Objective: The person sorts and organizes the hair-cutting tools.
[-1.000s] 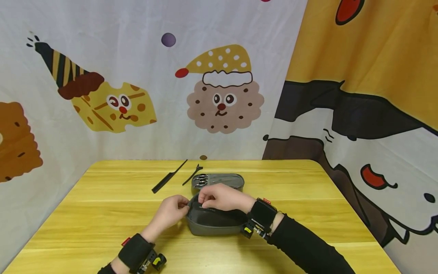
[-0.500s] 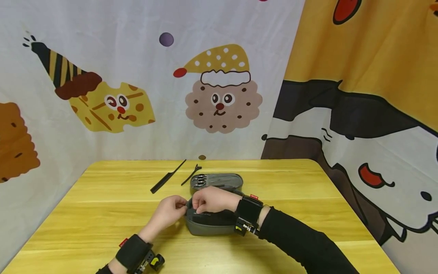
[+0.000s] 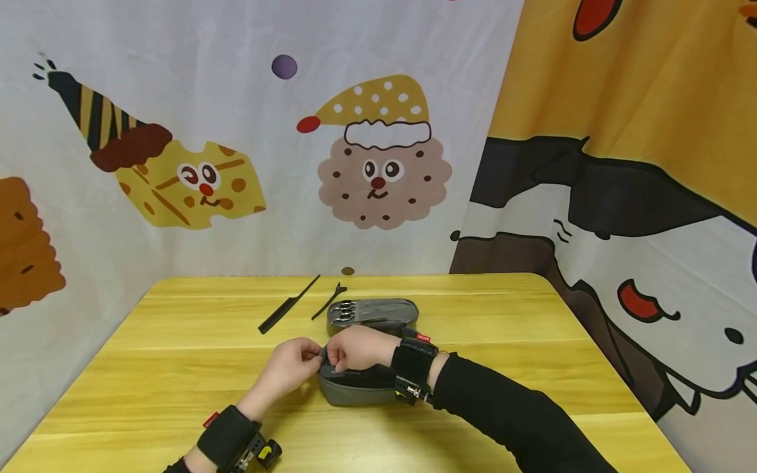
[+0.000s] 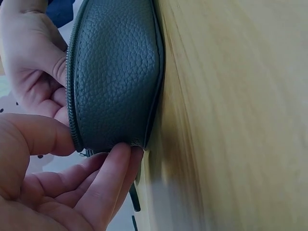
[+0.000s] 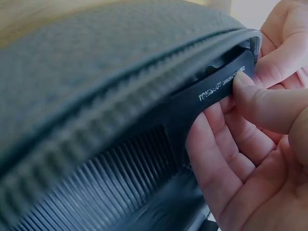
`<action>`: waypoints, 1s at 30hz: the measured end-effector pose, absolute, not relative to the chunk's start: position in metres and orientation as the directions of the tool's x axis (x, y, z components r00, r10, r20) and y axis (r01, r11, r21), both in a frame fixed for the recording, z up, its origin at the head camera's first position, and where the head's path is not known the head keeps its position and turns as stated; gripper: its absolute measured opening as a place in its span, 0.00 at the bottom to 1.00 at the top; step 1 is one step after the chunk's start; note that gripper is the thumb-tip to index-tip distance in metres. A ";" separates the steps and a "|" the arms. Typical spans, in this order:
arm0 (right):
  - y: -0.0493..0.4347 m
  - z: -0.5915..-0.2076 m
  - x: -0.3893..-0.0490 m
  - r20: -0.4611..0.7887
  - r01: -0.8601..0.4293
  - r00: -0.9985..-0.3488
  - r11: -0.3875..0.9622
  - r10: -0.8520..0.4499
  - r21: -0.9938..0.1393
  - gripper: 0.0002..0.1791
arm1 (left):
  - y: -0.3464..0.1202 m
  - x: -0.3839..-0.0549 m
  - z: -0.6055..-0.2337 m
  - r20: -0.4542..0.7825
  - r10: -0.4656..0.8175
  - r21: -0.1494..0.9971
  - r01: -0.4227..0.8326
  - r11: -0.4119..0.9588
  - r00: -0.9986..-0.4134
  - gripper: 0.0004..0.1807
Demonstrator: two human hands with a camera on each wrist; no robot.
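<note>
A dark grey zip case of grained leather lies unzipped on the table, its lid part folded back behind. My left hand pinches the case's left end; in the left wrist view its thumb is at the zip edge and its fingers are at the end wall. Inside the near half, my right hand holds a black comb between thumb and fingers. White lettering marks the comb's solid end, and its teeth run along the case wall just below the zip. From the head, the right hand hides much of the comb.
Several silver-handled scissors sit in the case's far half. Beyond the left hand, a black tail comb and a black hair clip lie on the wooden table. A printed curtain hangs behind.
My right hand has moved left along the case, down toward its left end and closer to my left hand. The left hand keeps its place at the case's end.
</note>
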State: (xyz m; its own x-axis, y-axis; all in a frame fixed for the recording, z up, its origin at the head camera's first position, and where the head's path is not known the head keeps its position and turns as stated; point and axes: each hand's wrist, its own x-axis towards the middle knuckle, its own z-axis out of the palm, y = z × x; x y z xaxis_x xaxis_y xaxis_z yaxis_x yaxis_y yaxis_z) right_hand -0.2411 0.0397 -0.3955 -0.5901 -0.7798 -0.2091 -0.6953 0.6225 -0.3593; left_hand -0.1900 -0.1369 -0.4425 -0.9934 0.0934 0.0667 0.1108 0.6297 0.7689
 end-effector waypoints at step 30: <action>0.018 -0.400 -0.247 -0.406 -0.664 -0.592 0.707 -0.696 -0.244 0.11 | -0.137 -0.191 -0.445 0.104 0.112 0.749 0.152 0.645 -0.988 0.04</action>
State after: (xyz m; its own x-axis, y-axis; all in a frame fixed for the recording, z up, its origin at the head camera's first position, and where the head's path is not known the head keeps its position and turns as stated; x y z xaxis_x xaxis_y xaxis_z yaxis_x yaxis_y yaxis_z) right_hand -0.2467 0.0180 -0.4000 -0.5918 -0.6963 -0.4062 -0.6643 0.7067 -0.2436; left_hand -0.1914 -0.1371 -0.4454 -0.9883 0.1123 0.1036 0.1518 0.6448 0.7491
